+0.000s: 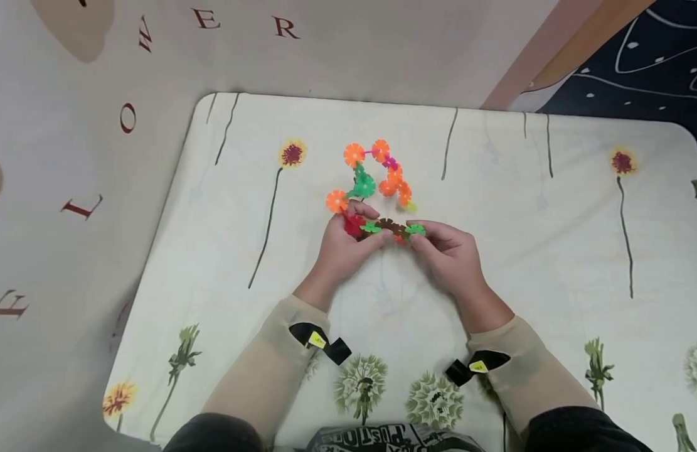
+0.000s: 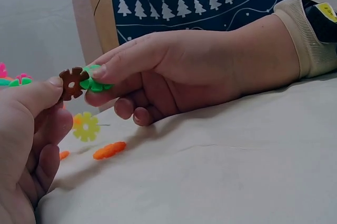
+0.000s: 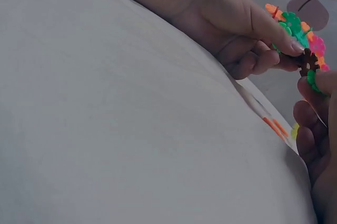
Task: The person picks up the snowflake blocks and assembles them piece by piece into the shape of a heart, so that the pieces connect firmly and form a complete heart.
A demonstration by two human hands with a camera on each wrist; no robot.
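Observation:
My left hand (image 1: 348, 242) pinches a brown notched plastic disc (image 2: 72, 84) between thumb and fingers. My right hand (image 1: 450, 251) pinches a bright green notched disc (image 1: 416, 230) whose edge meets the brown one; whether their slots are fully engaged I cannot tell. Beside the left fingers are another green disc (image 1: 371, 226) and a red disc (image 1: 354, 225), partly covered by that hand. From there a chain of linked discs curves away over the table, with a darker green disc (image 1: 364, 185) and several orange discs (image 1: 354, 154).
A yellow disc (image 2: 86, 126) stands at the chain's right end. On the tabletop, below the hands, lies an orange disc (image 2: 109, 150). The white table cover (image 1: 523, 263) has printed flowers. A wall with letters (image 1: 286, 27) rises behind the table's far edge.

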